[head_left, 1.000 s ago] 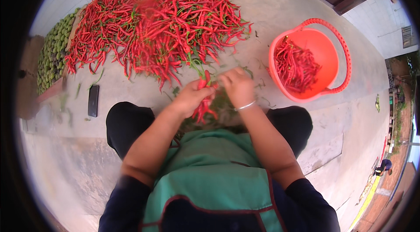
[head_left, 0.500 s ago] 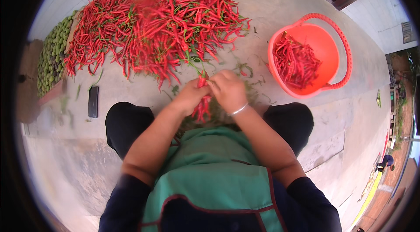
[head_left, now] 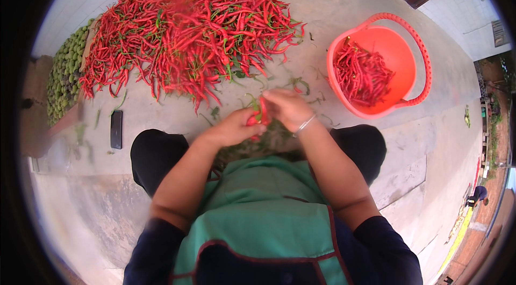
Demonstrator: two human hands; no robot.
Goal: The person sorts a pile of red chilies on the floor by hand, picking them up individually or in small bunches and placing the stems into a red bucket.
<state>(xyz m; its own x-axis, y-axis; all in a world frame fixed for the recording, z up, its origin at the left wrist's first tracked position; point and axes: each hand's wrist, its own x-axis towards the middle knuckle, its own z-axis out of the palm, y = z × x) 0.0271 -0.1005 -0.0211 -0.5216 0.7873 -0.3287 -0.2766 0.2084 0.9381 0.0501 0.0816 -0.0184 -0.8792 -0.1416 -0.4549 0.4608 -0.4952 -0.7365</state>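
Note:
My left hand (head_left: 235, 127) is closed around a few red chili peppers (head_left: 255, 120), their green stems sticking up past the fingers. Against its fingertips, my right hand (head_left: 290, 109) pinches a single upright red chili pepper (head_left: 263, 109); part of the grip is hidden. Both hands are close together above the floor between my knees. Beyond them lies a wide heap of red chili peppers (head_left: 204, 32) with green stems. To the right stands a red-orange basket (head_left: 403, 64) with a looped handle, partly filled with chili peppers (head_left: 363, 75).
A dark phone (head_left: 116, 129) lies on the concrete floor (head_left: 306, 0) left of my knee. Green round produce (head_left: 67, 75) is piled by the left wall. Green stem scraps (head_left: 252, 148) are scattered below my hands. Far right, a person (head_left: 477, 196) bends over.
The bunch of chili peppers that hung below my hands now shows less, within my left hand. My right hand has shifted slightly right and turned, opening a gap between the hands.

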